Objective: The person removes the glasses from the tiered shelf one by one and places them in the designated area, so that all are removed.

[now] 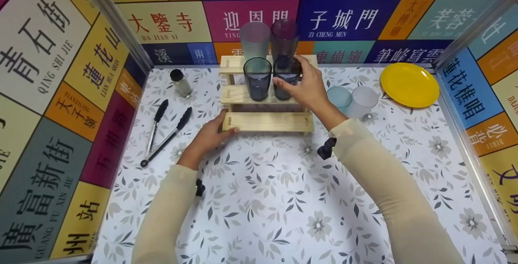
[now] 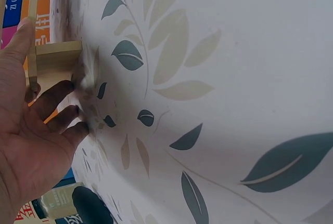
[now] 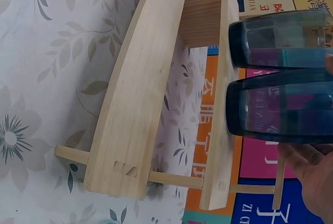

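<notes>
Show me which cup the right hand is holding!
The dark glass on the middle step, at right in the head view. The right hand grips it; no hand is around its dark neighbour or the two glasses on top.

From my station I log two plain beige sleeves, left sleeve (image 1: pixel 164 215) and right sleeve (image 1: pixel 388 187), lightly creased at the right. Each ends at the wrist. Left fitting (image 1: pixel 200 188): black, compact. Right fitting (image 1: pixel 327 148): black, lobed. Left grip (image 1: pixel 210 131), right grip (image 1: pixel 305 86): bare.
</notes>
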Motion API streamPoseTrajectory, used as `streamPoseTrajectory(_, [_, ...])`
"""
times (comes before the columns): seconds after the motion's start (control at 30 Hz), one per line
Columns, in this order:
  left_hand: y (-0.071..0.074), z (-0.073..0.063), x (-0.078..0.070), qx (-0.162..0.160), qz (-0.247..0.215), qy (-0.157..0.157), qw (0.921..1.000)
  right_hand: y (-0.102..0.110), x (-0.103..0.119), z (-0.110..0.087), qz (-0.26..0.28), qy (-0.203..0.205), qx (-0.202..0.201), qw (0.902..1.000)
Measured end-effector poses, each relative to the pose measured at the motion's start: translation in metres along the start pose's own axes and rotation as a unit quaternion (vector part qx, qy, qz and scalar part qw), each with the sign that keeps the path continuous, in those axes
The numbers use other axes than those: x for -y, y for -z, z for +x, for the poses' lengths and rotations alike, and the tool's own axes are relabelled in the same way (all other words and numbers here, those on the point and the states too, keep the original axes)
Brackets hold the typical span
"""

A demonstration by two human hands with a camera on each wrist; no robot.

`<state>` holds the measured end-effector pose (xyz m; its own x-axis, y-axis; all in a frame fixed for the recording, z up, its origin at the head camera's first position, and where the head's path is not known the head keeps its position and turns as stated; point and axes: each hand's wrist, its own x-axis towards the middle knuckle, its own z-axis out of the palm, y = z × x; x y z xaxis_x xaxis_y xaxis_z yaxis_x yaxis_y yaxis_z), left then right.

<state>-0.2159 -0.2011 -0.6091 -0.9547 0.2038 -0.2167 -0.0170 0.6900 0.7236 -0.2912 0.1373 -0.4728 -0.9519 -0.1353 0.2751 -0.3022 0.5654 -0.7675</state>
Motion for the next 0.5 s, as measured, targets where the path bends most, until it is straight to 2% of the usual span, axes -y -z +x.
streamPoseTrajectory(0.5, [0.0004, -0.0002, 0.0013, -0.002, -0.004, 0.003, 1.0, 0.0016, -0.0017, -0.0017, -0.013, 0.019, -0.018, 0.9996])
